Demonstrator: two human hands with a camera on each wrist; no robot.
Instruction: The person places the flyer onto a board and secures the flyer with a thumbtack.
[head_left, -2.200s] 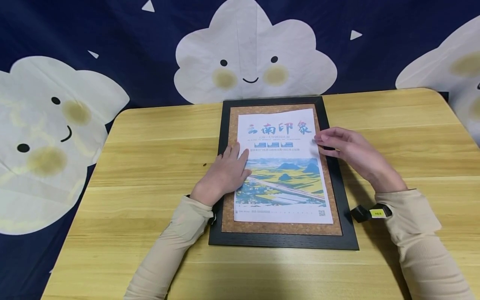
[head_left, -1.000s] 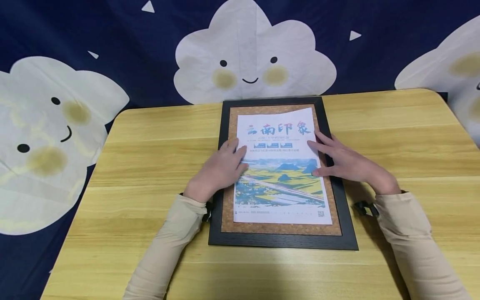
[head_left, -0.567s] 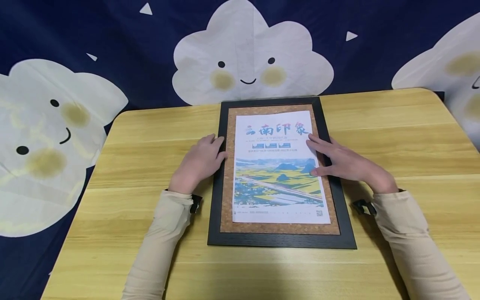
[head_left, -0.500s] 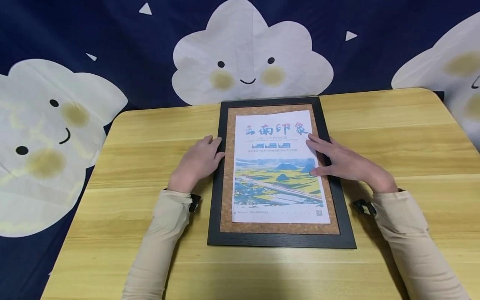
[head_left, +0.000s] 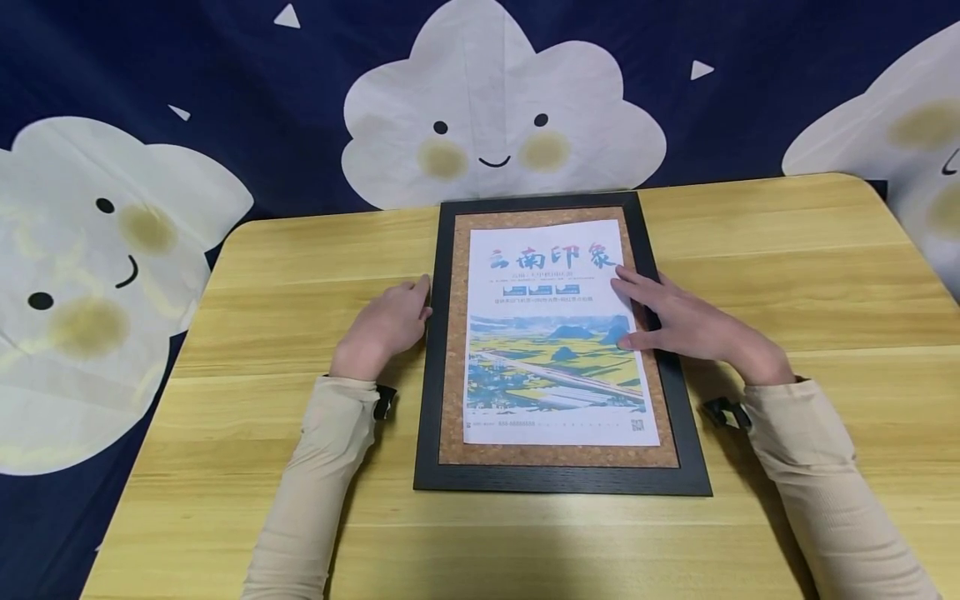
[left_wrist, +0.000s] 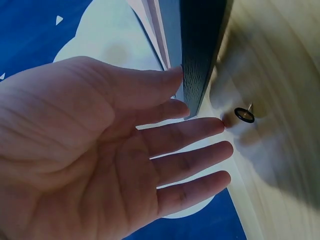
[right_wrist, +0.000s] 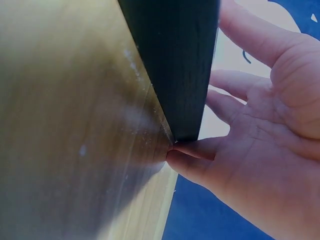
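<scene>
A black-framed cork board (head_left: 678, 417) lies flat in the middle of the wooden table (head_left: 787, 267), with a printed poster (head_left: 555, 367) of yellow fields and coloured Chinese lettering laid on the cork. The right hand (head_left: 686, 321) rests over the board's right side – fingers straight and spread, their tips on the poster's right edge. The left hand (head_left: 382, 325) lies relaxed and holding nothing on the table just beside the frame's left edge – fingertips at the frame. Behind hangs a dark blue cloud-print cloth (head_left: 225, 100).
</scene>
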